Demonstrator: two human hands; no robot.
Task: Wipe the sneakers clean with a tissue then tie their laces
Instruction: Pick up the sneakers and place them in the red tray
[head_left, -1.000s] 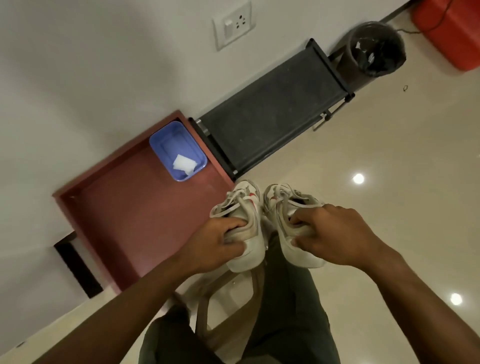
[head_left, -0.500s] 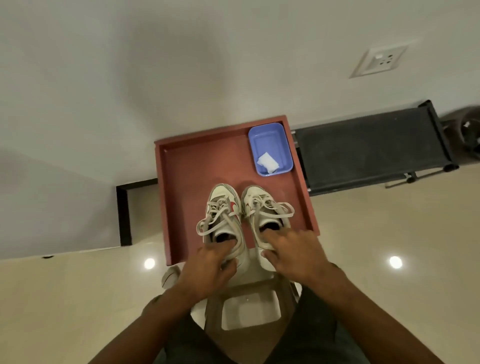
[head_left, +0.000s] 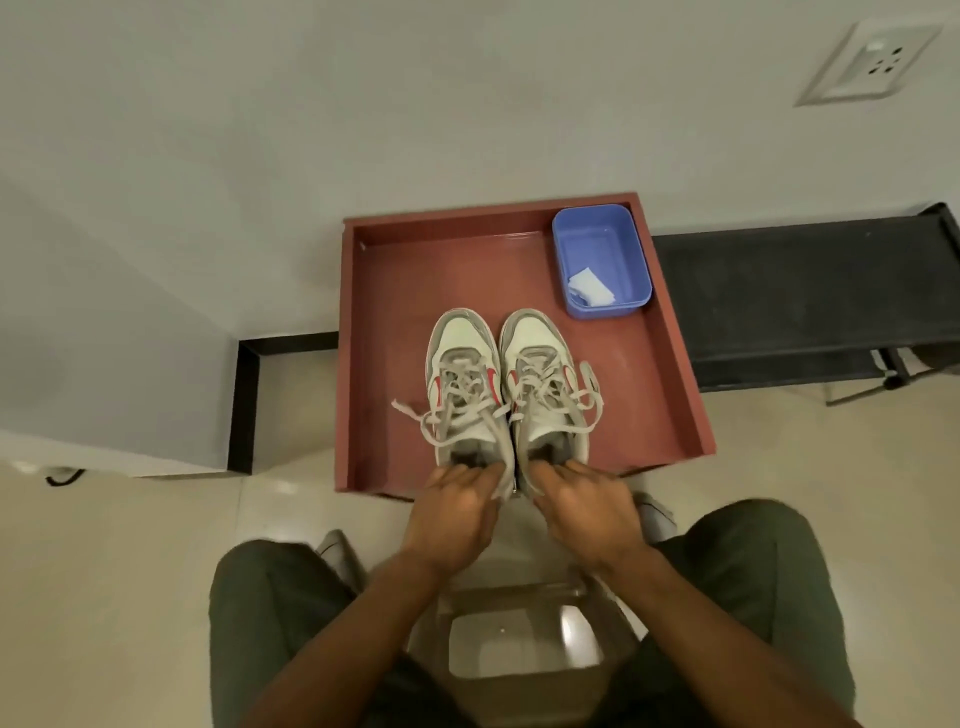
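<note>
From the head camera, two white sneakers with loose laces are sitting side by side, touching, in a red tray (head_left: 670, 364); the left hand (head_left: 453, 512) is gripping the left sneaker (head_left: 462, 374) at its heel, the right hand (head_left: 587, 506) gripping the right sneaker (head_left: 543, 374) likewise. A folded tissue (head_left: 589, 287) is lying in the blue tub (head_left: 618, 228) at the tray's far right corner.

White sneakers (head_left: 506, 384) side by side, laces (head_left: 524, 402) untied.

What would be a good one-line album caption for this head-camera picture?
Two hands, left hand and right hand, at the heels of unlaced sneakers on a red tray, tissue waiting in a blue tub.
</note>
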